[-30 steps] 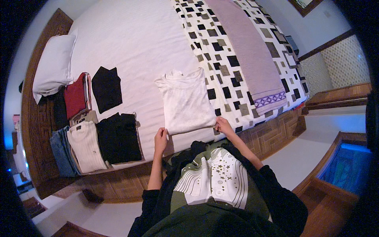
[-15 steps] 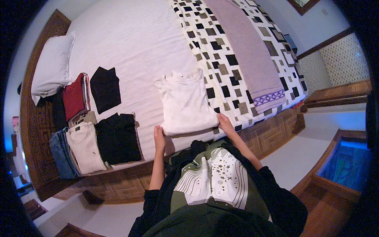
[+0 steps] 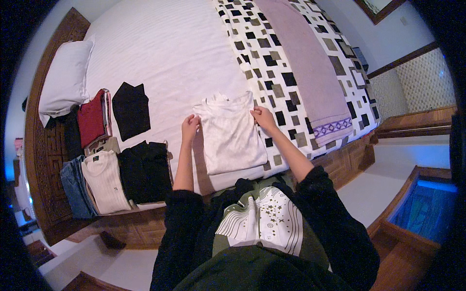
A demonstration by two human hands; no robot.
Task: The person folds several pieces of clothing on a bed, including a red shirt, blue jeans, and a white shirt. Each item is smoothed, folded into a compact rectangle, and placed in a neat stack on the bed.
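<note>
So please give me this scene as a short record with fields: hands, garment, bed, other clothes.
left hand: on the left edge of the white shirt, near its top
right hand: on the shirt's right edge, near its top
shirt: part folded, flat on the white sheet
bed cover: checked quilt with a mauve towel
left of the shirt: black top, red garment, cream top, black pile
pillow: by the headboard

white top [image 3: 232,135]: soft matt knit cloth
bed sheet [image 3: 160,53]: white cloth, fine stripe weave, matt
patterned cover [image 3: 286,72]: smooth matt cloth
bed frame [image 3: 46,145]: dark carved wood, slight sheen
pillow [image 3: 65,80]: plain matt cloth
</note>
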